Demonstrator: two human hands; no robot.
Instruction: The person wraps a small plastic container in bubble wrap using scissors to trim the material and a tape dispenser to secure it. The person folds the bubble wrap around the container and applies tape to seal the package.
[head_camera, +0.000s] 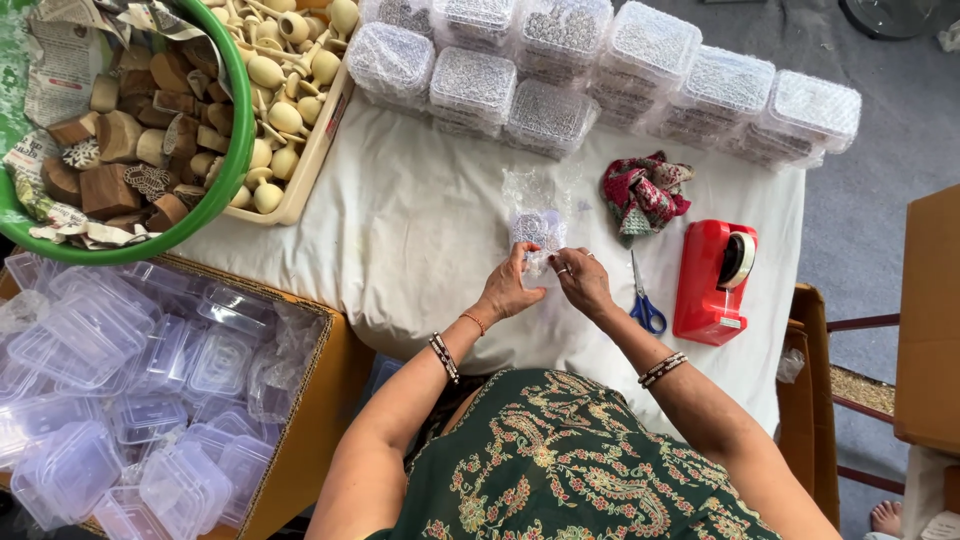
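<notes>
Green patterned cloth of my dress fills the bottom of the view, and past it both my arms reach out over the white sheet (420, 230) on the table. My left hand (508, 290) and right hand (583, 282) meet around a small clear plastic bag (538, 225) of silvery pieces; the fingers of both are pinched shut on its lower end, and the bag's open top stands up loose above them, resting on the sheet in front of me.

Judging by what lies around, a good deal is already packed: a double row of closed clear boxes (560, 70), each full of the same silvery bits, runs along the far edge of the table. Plenty seems left, too. On my left an open cardboard carton (310, 400) holds a heap of empty clear tubs and lids (120, 400) (none filled, as far as I can see).

Further left, a green basin (232, 150) lined with newspaper holds carved wooden blocks (120, 150), and a shallow cream tray (318, 140) just beside it holds pale wooden knobs (285, 90). To my right lie blue-handled scissors (643, 300), a red tape dispenser (712, 282) and a crumpled red and green cloth (645, 195).
</notes>
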